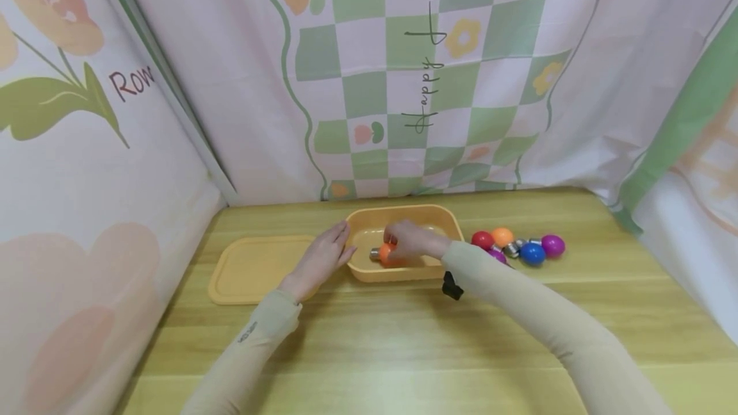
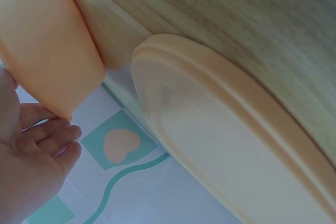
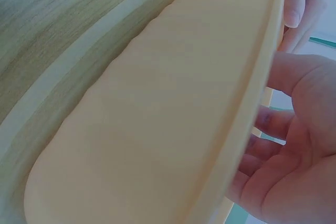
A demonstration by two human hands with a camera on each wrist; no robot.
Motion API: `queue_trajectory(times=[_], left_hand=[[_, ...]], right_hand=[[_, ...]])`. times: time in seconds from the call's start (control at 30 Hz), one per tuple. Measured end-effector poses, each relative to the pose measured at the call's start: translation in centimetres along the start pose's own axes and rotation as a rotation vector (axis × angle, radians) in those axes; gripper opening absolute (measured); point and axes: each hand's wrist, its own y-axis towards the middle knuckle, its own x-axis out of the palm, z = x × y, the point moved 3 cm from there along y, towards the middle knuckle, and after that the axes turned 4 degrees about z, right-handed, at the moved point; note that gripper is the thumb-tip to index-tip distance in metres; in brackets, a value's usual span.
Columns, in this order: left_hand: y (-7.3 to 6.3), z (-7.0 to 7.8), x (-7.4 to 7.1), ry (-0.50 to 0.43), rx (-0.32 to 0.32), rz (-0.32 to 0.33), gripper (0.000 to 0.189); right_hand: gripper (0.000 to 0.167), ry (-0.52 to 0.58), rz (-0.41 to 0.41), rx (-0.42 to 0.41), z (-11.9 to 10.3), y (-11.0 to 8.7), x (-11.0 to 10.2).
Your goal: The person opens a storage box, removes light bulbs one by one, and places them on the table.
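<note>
In the head view a yellow-orange plastic box [image 1: 363, 274] stands on the wooden table. My right hand [image 1: 410, 239] reaches down inside it and grips an orange light bulb [image 1: 387, 253], its silver screw base pointing left. The right wrist view shows my right hand [image 3: 286, 145] beyond the box's rim, its fingertips and the bulb hidden behind the wall. My left hand [image 1: 324, 253] rests against the box's left end, fingers fairly straight along the rim. From the left wrist, the left fingers [image 2: 65, 137] touch the edge of the box [image 2: 58, 40].
A flat matching lid [image 1: 254, 271] lies left of the box, partly under the left forearm. Right of the box several coloured bulbs sit in a cluster, among them red [image 1: 482, 239], orange [image 1: 503, 237], blue [image 1: 533, 253] and purple [image 1: 553, 246] ones. A patterned curtain [image 1: 363, 43] hangs behind the table.
</note>
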Motion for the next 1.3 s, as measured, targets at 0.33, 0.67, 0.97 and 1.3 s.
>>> queue_trajectory(times=[0.33,0.67,0.97,1.3], left_hand=[[0.0,0.0,0.2,0.010,0.002,-0.004,0.050],[-0.1,0.1,-0.2,-0.011,-0.020,-0.038,0.051],[-0.1,0.2,-0.2,-0.021,-0.016,-0.050,0.051],[0.0,0.1,0.0,-0.017,-0.020,-0.043,0.052]], right_hand=[[0.023,0.001,0.107,-0.043,0.6,-1.8,-1.7],[0.019,0.044,0.298,-0.179,1.8,-4.3,-3.3],[0.026,0.109,0.285,-0.105,3.4,-6.8,-4.6],[0.031,0.194,0.344,-0.037,5.6,-10.0,-6.4]])
